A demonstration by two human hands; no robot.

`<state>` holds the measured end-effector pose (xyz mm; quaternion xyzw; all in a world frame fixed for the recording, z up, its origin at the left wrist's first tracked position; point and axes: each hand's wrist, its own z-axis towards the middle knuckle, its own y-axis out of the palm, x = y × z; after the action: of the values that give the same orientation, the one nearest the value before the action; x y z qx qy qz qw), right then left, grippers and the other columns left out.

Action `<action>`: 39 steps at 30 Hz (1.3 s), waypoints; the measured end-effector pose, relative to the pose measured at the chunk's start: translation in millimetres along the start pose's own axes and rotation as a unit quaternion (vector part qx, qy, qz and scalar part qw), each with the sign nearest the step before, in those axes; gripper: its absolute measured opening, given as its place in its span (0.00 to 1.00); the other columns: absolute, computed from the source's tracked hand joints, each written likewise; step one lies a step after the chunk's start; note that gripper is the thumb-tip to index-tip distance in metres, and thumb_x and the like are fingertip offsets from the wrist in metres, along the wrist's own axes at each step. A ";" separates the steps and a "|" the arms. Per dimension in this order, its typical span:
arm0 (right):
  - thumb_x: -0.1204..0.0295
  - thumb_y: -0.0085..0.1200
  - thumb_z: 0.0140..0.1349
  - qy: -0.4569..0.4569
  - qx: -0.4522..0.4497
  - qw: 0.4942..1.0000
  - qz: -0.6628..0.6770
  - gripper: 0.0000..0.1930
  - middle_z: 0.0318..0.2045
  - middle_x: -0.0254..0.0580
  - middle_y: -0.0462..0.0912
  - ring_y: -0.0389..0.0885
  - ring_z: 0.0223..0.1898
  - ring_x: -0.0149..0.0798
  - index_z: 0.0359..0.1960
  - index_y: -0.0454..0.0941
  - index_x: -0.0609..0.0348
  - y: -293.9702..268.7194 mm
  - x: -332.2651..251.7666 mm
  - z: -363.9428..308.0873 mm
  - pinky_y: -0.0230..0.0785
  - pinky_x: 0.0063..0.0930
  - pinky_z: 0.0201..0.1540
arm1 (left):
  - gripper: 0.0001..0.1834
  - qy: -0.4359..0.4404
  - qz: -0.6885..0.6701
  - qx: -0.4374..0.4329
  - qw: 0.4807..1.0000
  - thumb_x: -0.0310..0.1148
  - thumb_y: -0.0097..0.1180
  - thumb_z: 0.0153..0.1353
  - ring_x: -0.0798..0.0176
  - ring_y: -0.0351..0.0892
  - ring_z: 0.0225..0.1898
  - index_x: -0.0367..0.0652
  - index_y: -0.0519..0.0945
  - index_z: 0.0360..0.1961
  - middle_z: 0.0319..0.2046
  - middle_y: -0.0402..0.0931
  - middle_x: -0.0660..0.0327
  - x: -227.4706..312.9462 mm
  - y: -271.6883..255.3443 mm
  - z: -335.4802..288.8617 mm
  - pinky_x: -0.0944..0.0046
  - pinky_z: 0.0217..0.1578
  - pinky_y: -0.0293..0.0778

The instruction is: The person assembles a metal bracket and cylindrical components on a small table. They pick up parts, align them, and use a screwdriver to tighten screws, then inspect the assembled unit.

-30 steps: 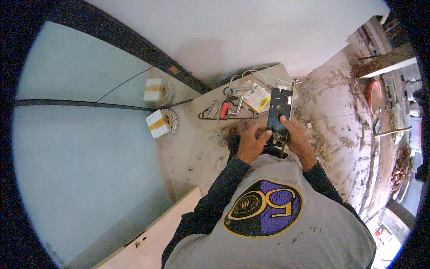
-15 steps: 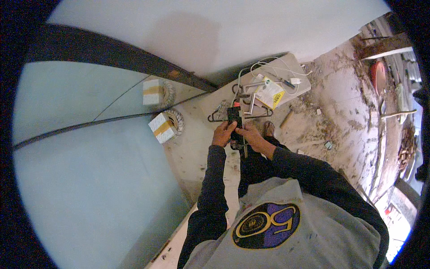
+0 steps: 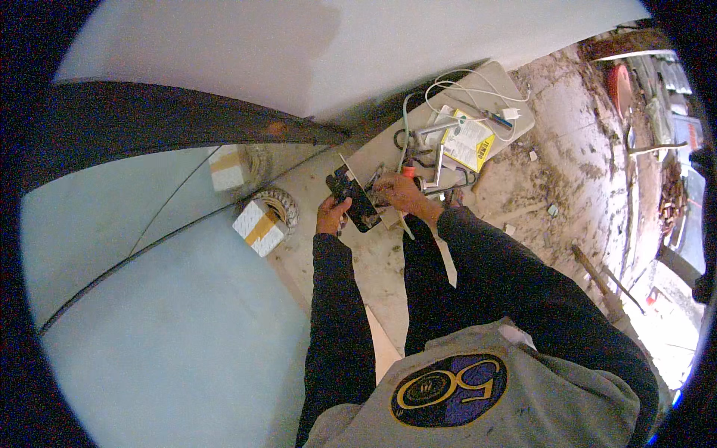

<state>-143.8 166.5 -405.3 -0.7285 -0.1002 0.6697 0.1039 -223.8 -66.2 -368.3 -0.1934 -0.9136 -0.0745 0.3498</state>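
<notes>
Steadying the flat, black metal plate with cut-outs (image 3: 360,203) takes a firm L. grip: our left hand (image 3: 327,216) has its fingers closed on one edge, thumb on the face, plate tilted out beside the pale table (image 3: 508,82). Our right hand (image 3: 407,196) is next to the small red plastic piece (image 3: 408,172); can't tell if its fingers grip anything. Best keep plate level-ish, clear of the thin white cord (image 3: 406,123), etc.

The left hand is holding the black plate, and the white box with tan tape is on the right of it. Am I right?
Not quite: the white box with tan tape is on the left of the black plate, as the head view shows. The left hand is indeed holding the plate.
</notes>
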 end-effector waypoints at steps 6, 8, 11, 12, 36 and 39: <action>0.75 0.54 0.51 0.062 -0.081 0.909 -0.405 0.15 0.40 0.49 0.78 0.79 0.42 0.54 0.42 0.82 0.53 -24.0 6.6 50.4 0.76 0.46 0.45 | 0.16 0.002 0.089 -0.019 0.996 0.44 0.70 0.56 0.73 0.71 0.23 0.52 0.85 0.43 0.31 0.81 0.70 -26.9 -30.9 20.1 0.69 0.21 0.66; 0.74 0.55 0.51 -0.005 -0.098 0.893 -0.439 0.15 0.42 0.48 0.77 0.78 0.45 0.53 0.43 0.82 0.52 -30.8 6.6 59.2 0.76 0.45 0.46 | 0.16 -0.041 0.082 -0.027 0.995 0.43 0.70 0.57 0.73 0.70 0.22 0.49 0.85 0.44 0.30 0.80 0.70 -23.7 -34.6 18.2 0.69 0.19 0.64; 0.71 0.56 0.53 -0.084 -0.129 0.856 -0.494 0.15 0.44 0.46 0.77 0.78 0.48 0.51 0.44 0.81 0.51 -36.3 5.3 66.6 0.75 0.46 0.46 | 0.16 -0.028 0.086 -0.048 0.995 0.40 0.69 0.57 0.73 0.71 0.23 0.44 0.85 0.43 0.29 0.80 0.69 -16.0 -35.8 16.5 0.68 0.21 0.66; 0.70 0.56 0.54 -0.086 -0.154 0.840 -0.513 0.15 0.44 0.46 0.77 0.78 0.48 0.51 0.45 0.81 0.51 -37.2 4.6 69.6 0.75 0.47 0.46 | 0.17 -0.008 0.099 -0.059 0.993 0.41 0.69 0.57 0.73 0.73 0.25 0.44 0.85 0.43 0.30 0.80 0.68 -13.6 -35.7 19.0 0.68 0.24 0.68; 0.65 0.53 0.59 0.125 -0.013 0.959 -0.254 0.11 0.28 0.59 0.80 0.79 0.32 0.64 0.31 0.77 0.62 -44.1 -76.4 17.9 0.71 0.58 0.36 | 0.20 -0.011 0.202 -0.026 0.979 0.43 0.70 0.54 0.68 0.77 0.30 0.43 0.83 0.43 0.34 0.82 0.65 12.4 -6.0 24.2 0.65 0.30 0.72; 0.69 0.54 0.55 0.111 -0.020 0.960 -0.257 0.10 0.28 0.60 0.78 0.78 0.34 0.65 0.33 0.74 0.64 -37.5 -90.4 14.4 0.71 0.55 0.41 | 0.23 0.061 0.159 -0.048 0.984 0.44 0.70 0.54 0.64 0.80 0.36 0.41 0.82 0.47 0.40 0.83 0.62 12.3 1.6 26.5 0.62 0.38 0.75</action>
<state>-165.9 177.0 -309.5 -0.7501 -0.2848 0.5331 0.2684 -247.7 -53.8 -379.8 -0.3478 -0.8434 -0.0737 0.4029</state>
